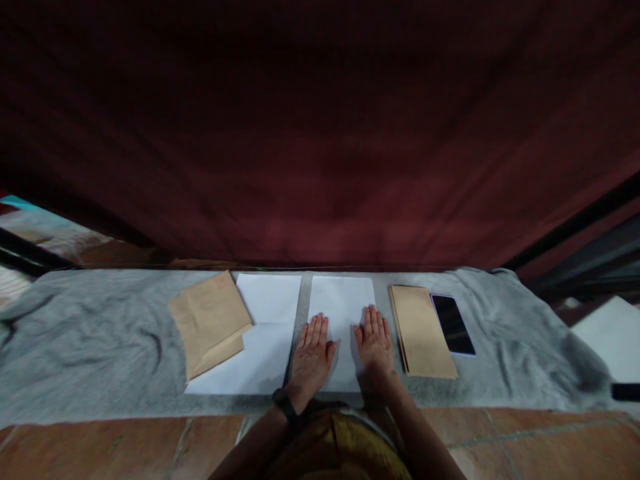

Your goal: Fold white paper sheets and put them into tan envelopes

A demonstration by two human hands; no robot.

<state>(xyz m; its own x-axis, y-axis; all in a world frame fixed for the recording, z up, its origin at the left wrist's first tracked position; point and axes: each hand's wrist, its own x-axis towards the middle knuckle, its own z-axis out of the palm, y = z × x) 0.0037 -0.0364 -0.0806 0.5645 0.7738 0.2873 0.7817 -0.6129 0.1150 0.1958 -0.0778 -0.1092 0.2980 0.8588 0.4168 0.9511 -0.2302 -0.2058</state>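
Note:
A white sheet of paper [343,300] lies lengthwise in front of me on the grey cloth. My left hand [313,357] rests flat along its left edge, fingers stretched out and pointing away. On the right edge lies my right hand [375,343], also flat with its fingers extended. Neither hand grips anything. To the left are more white paper [273,303] and several brown paper envelopes [215,320] that partly cover it. Just right of my right hand sits a stack of folded brown paper or envelopes [425,333].
A phone [454,325] with a dark screen lies beside the brown stack. The grey cloth [90,347] is wrinkled at both ends. A dark red curtain [320,167] hangs behind it. A white object [613,337] stands at far right. Tiled floor [125,447] shows in front.

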